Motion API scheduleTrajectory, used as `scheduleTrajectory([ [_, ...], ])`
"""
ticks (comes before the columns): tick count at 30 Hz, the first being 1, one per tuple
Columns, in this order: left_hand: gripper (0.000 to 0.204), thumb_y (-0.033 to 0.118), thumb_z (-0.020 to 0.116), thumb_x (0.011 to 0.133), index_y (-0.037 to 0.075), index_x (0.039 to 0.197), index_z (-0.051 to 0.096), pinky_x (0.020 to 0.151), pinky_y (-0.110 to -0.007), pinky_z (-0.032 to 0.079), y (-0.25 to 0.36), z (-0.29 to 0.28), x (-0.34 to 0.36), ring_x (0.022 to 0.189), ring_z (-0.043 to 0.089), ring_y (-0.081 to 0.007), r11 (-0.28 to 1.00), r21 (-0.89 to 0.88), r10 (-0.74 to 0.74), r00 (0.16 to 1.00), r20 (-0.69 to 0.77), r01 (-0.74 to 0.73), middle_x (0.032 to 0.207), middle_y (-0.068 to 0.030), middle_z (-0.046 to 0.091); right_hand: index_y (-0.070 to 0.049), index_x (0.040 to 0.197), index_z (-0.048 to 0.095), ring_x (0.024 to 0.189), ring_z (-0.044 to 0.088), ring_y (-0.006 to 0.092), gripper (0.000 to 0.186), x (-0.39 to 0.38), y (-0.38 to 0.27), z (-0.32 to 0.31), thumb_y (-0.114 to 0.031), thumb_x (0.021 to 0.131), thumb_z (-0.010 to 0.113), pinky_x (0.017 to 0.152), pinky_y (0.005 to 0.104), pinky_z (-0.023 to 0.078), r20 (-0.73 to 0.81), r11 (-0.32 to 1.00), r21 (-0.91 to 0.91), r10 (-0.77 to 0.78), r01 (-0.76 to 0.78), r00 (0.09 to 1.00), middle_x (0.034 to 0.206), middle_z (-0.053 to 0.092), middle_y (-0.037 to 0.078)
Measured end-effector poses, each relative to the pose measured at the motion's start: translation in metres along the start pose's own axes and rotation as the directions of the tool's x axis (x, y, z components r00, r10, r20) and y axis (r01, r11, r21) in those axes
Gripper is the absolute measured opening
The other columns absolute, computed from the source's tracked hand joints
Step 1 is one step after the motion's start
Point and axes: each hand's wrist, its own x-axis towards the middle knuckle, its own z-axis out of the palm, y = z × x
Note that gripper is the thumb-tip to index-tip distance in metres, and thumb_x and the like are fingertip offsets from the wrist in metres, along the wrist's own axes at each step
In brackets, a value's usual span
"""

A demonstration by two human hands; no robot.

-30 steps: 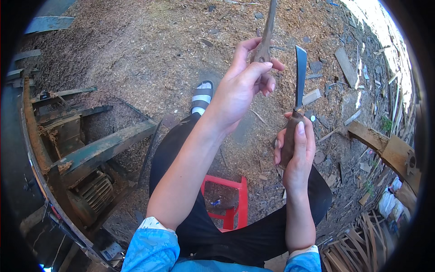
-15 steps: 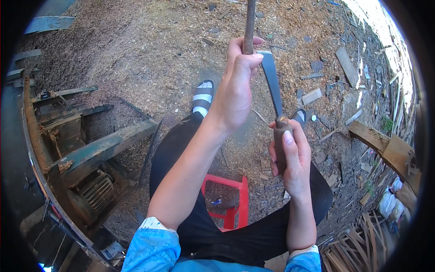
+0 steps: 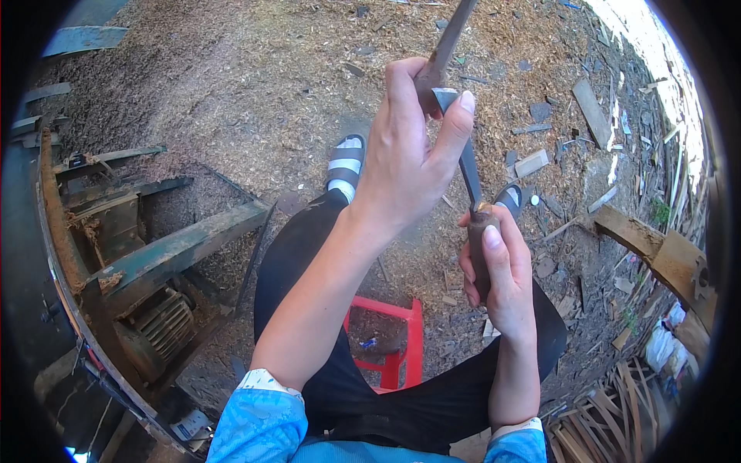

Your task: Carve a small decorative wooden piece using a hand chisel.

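My right hand (image 3: pixel 509 287) is closed round the brown handle of a knife (image 3: pixel 469 176), whose dark blade points up and away from me. The blade's pale, squared-off end rises between the thumb and fingers of my left hand (image 3: pixel 405 158). That left hand is closed on a long, narrow brown bar (image 3: pixel 454 38), which runs up past the top edge of the view. The bar broadens near my fingers and crosses close by the blade's end; whether the two touch, I cannot tell. My left hand covers part of the blade.
A red plastic stool (image 3: pixel 414 339) stands between my legs. Left of me is a rusty metal frame (image 3: pixel 185 239) with a ribbed motor (image 3: pixel 166 324). Wood shavings and scraps cover the ground. A rusty beam (image 3: pixel 633 235) and a pile of thin wood strips (image 3: pixel 617 413) lie at right.
My left hand has turned and shifted slightly right, its thumb now beside the blade's end. The brown bar has tilted to the right at its top. My right hand has barely moved.
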Motion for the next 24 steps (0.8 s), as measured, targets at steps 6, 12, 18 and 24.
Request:
scheduleTrajectory([
  [6,0.035,0.031,0.059,0.103,-0.001,0.109,0.045,0.060,-0.034,0.052,0.008,-0.005,0.001,0.064,0.066,-0.0180,0.996,0.090,0.025,1.000,-0.011,-0.024,0.069,-0.0071,0.061,-0.005,0.120,0.055,0.047,0.039,0.0029,0.033,-0.004,0.000,-0.004,-0.034,0.110,0.045,0.045,0.0197,0.031,0.046,0.999,-0.030,-0.016,0.017,0.999,0.065,0.049,-0.001],
  [12,0.030,0.027,0.060,0.103,0.000,0.103,0.045,0.048,-0.029,0.049,0.015,-0.005,0.001,0.052,0.064,-0.0134,0.994,0.077,0.077,0.996,-0.055,-0.072,0.061,-0.0028,0.060,-0.004,0.119,0.054,0.048,0.039,0.0029,0.033,-0.007,0.004,0.003,-0.034,0.110,0.045,0.045,0.0200,0.031,0.050,0.999,0.029,-0.048,0.046,0.998,0.066,0.049,-0.002],
  [18,0.031,0.029,0.062,0.103,0.002,0.098,0.047,0.047,-0.027,0.047,0.019,-0.004,-0.003,0.052,0.062,-0.0094,0.999,0.020,-0.025,0.999,-0.046,0.026,0.060,-0.0025,0.061,-0.002,0.121,0.053,0.052,0.040,0.0024,0.030,-0.010,0.011,0.018,-0.030,0.109,0.048,0.046,0.0194,0.032,-0.041,0.999,0.018,-0.051,0.051,0.998,0.068,0.049,-0.003],
  [24,0.031,0.031,0.064,0.102,0.005,0.098,0.047,0.050,-0.024,0.043,0.008,0.004,-0.005,0.056,0.054,-0.0045,0.961,-0.200,-0.200,0.980,-0.017,0.193,0.063,0.0016,0.056,-0.003,0.123,0.053,0.050,0.039,0.0021,0.030,-0.004,0.011,0.023,-0.030,0.109,0.049,0.045,0.0199,0.031,-0.127,0.998,-0.028,-0.056,0.053,0.990,0.067,0.049,-0.004],
])
